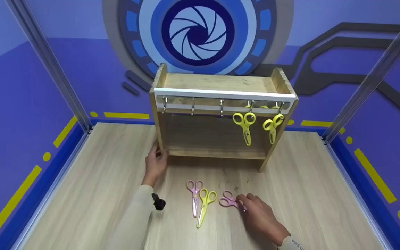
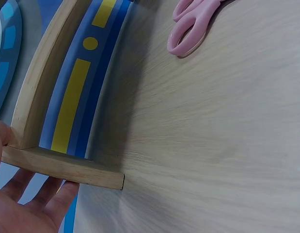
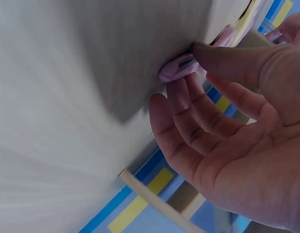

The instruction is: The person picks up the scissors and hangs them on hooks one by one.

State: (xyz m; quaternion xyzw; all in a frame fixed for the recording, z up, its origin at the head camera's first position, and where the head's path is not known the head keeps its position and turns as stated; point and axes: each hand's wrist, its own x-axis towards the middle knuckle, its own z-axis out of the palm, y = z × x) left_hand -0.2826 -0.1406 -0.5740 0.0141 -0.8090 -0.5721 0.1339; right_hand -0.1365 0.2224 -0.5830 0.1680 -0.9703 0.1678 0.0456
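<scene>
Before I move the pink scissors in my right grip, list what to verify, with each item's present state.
1. Right grip secure on the held scissors: ok, thumb and fingers pinch the blade end, rings exposed.
2. Held scissors' blades closed: cannot tell, fingers cover them.
3. Held scissors apart from the loose yellow pair: ok, bare table shows between.
4. Left grip on the rack: ok, thumb and fingers on opposite faces of its side board.
5. A free hook: ok, the middle one and the two left of it in the head view bear nothing.
6. Table clear of other scissors: not ok, the yellow pair and another pink pair lie there.
</scene>
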